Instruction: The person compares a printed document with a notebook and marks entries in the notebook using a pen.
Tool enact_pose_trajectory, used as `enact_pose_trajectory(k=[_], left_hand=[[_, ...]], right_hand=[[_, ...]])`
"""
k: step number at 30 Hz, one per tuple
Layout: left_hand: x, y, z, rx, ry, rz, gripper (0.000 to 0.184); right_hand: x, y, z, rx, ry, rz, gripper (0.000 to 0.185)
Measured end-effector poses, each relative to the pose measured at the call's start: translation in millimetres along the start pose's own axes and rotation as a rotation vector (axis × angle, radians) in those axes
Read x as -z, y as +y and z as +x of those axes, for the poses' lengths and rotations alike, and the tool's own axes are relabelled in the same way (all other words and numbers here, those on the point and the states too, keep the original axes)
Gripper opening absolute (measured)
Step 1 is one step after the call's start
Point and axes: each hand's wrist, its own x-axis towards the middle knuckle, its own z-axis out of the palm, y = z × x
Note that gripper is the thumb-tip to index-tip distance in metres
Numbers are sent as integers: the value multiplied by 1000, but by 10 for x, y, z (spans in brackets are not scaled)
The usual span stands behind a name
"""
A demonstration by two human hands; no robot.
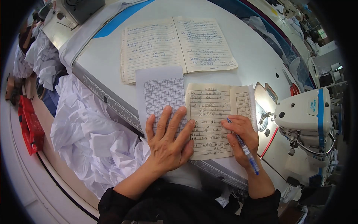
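My left hand (167,143) lies with fingers spread over the lower part of a printed table sheet (160,87), its thumb side reaching onto a small handwritten notebook (210,130). In my right hand (242,140) is a blue pen (246,152), held between thumb and fingers, its body slanting down toward my wrist. That hand rests on the right side of the small notebook, near its fold. Beyond both lies a larger open notebook (149,48) with blue handwriting on its two pages. The printed sheet overlaps its lower edge.
To the right stands a white sewing machine (302,112) with a lit lamp by its needle. White fabric (97,138) is heaped left of the table edge, which carries a ruler strip (112,106). A red object (30,127) lies far left; red-handled scissors (294,89) lie at the right.
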Motion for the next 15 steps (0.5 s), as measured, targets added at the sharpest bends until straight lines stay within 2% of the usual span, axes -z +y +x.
enact_pose_trajectory(k=[2,7,10,12,13,15], left_hand=[[0,-3,-5,4,-13,0,41],[2,-6,-13,10,-25,2,39],[31,-42,-30,-17,-53,27,49],[114,-62,-22,-38,-126,-104,66],[157,-76,-23,-38,-128,-104,66],[244,-108,-20,-35,-224,-223,78]], right_hand=[[-11,-6,14,49,-36,-88,36],[-17,-29,10,62,-89,-162,47],[-19,-18,4,63,-104,-163,51],[-19,-16,6,65,-109,-159,51],[-18,-20,8,66,-109,-158,52],[-18,-23,9,67,-111,-158,52]])
